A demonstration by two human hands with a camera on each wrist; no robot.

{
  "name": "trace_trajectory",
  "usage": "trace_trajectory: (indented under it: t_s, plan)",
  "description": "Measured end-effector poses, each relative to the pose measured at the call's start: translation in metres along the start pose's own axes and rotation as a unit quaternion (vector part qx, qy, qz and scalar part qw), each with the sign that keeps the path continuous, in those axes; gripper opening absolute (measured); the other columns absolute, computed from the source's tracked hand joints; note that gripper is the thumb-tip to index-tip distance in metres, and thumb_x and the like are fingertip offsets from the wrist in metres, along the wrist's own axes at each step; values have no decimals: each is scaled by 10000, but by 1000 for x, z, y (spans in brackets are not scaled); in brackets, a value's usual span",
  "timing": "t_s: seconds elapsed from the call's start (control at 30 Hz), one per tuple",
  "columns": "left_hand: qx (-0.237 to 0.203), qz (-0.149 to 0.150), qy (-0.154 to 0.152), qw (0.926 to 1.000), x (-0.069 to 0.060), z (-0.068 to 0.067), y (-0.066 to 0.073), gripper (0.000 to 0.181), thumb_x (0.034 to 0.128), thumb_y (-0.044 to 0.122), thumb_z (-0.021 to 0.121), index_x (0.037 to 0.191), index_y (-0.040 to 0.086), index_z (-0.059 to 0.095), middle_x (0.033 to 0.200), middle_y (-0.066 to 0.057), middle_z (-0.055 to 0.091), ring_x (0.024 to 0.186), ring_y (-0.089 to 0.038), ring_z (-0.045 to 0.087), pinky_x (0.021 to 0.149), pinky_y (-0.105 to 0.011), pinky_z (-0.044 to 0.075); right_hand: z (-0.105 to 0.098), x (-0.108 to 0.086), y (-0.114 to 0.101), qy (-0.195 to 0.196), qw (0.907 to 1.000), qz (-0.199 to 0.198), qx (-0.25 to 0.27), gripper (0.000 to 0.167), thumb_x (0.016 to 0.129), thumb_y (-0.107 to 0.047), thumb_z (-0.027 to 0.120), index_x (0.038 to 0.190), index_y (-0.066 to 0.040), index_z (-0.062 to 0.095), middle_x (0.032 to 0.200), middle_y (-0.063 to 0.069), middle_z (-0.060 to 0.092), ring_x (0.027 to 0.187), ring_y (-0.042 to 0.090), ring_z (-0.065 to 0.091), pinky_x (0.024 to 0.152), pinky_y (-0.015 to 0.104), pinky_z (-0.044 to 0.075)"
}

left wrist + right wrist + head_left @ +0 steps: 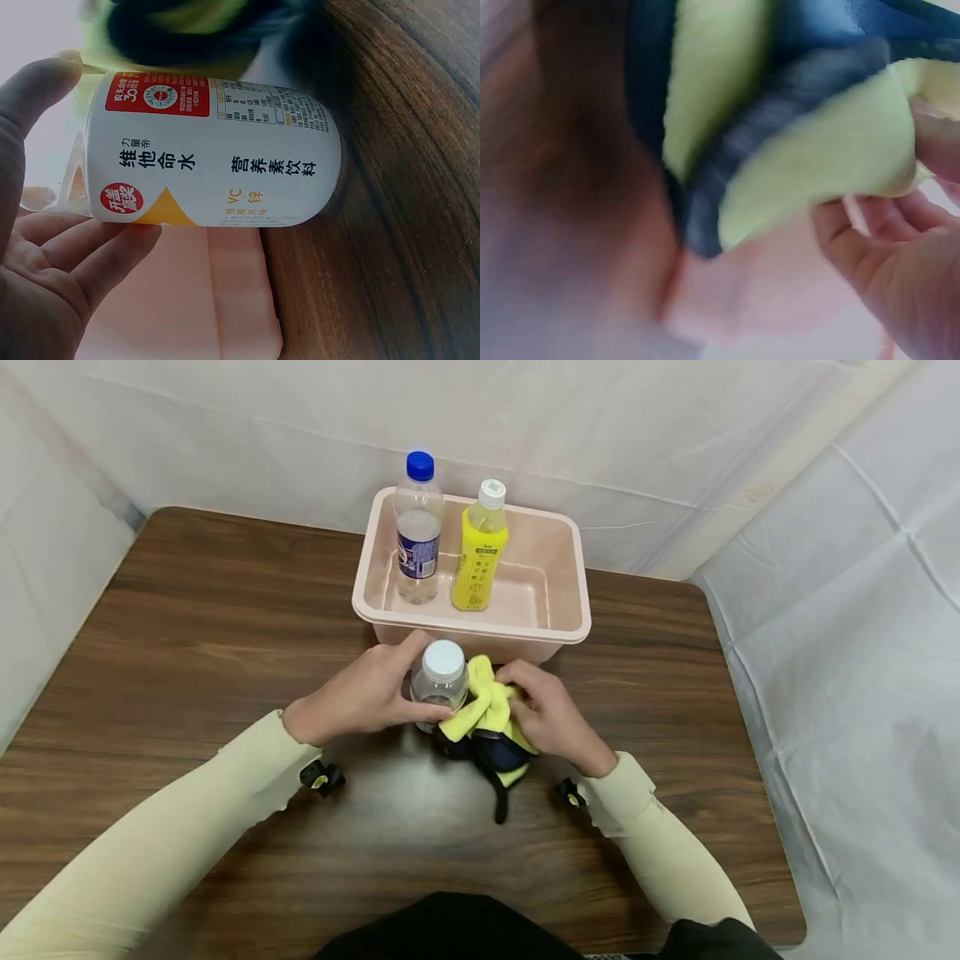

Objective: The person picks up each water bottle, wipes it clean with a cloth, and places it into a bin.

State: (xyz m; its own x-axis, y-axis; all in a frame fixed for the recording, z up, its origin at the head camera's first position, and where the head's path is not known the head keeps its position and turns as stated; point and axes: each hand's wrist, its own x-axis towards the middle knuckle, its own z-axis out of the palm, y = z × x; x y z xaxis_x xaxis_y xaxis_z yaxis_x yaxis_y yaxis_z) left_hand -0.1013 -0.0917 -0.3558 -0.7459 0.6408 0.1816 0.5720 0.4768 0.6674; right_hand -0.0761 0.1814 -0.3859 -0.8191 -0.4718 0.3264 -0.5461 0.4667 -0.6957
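A clear drink bottle (442, 662) with a white cap stands upright on the table in front of the bin. My left hand (363, 692) grips it near the top, thumb on the near side and fingers behind. In the left wrist view the white label of the bottle (217, 150) shows large printed characters. Bunched against the bottle's right side is a yellow cloth with dark navy trim (489, 714). My right hand (551, 710) holds this cloth from the right; its fingertips are partly hidden in the folds. The cloth (817, 157) looks blurred in the right wrist view.
Just behind the hands is a pale pink plastic bin (566, 635). In it stand a clear bottle with a blue cap (417, 539) and a yellow-labelled bottle with a white cap (480, 556). White sheeting (300, 435) hangs around the brown wooden table (225, 635).
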Motion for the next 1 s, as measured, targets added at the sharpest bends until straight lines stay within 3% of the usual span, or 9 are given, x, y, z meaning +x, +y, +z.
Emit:
trace_trajectory:
  t_s: [0.1,0.23,0.4,0.5,0.6,0.67,0.83,0.9,1.0]
  plan:
    - [-85,77,26,9999,0,-2,0,706,829,348,900,1337,70,496,1155,-103,736,1006,-215,722,852,-435,619,-4,9,-14,595,9935,-604,760,204,922,182,562,1026,30,648,1030,162,648,919,210,547,760,277,469]
    - [-277,-49,0,9996,-1,-3,-2,709,828,327,903,1361,79,507,1197,-88,730,1027,-196,702,881,-426,596,2,18,-23,646,9939,-728,521,234,912,176,536,1046,14,639,1059,157,618,977,237,538,795,281,451]
    - [-591,-144,-51,9981,1,-1,-3,720,831,330,901,1385,108,500,1250,-70,721,1098,-193,700,947,-442,585,16,17,-14,33,9991,-91,-425,186,908,116,568,967,-56,604,982,106,584,899,208,524,750,306,431]
    - [-682,-138,-54,9976,2,-1,-4,716,831,317,902,1384,110,496,1246,-72,726,1111,-201,709,962,-455,586,26,14,-4,-559,9945,306,-826,134,946,38,612,1015,-76,626,1004,92,619,902,204,547,773,315,459]
    - [-756,-144,-60,9970,2,-1,-4,715,824,295,909,1377,106,497,1233,-74,729,1098,-201,719,957,-452,590,27,14,1,-960,9884,392,-1113,170,937,33,597,1044,-92,641,1003,76,638,903,197,557,788,311,473]
    - [-794,-134,-90,9967,2,-1,-5,718,824,292,909,1382,106,498,1236,-72,727,1095,-200,722,956,-447,589,21,16,-2,-810,9904,241,-1093,216,894,89,573,1006,-80,646,980,80,647,888,199,563,781,315,484]
    - [-951,-210,-280,9949,5,-3,-7,740,836,294,898,1425,112,489,1306,-67,698,1148,-216,708,999,-466,588,-7,28,-23,299,9975,-455,-450,258,860,183,561,988,-16,664,983,126,659,884,231,579,773,351,514]
    - [-1088,-255,-359,9931,5,-2,-7,746,839,282,896,1438,111,485,1345,-66,670,1193,-222,688,1014,-469,585,-10,30,-27,427,9972,-513,-346,242,892,161,575,1027,-15,674,1004,125,660,891,231,573,775,355,507]
    - [-1258,-242,-365,9911,5,0,-7,743,836,269,899,1438,106,495,1377,-65,602,1241,-218,625,1010,-451,585,0,26,-21,208,9985,-120,-492,187,916,83,632,1044,-41,688,1011,105,675,893,222,577,790,343,497]
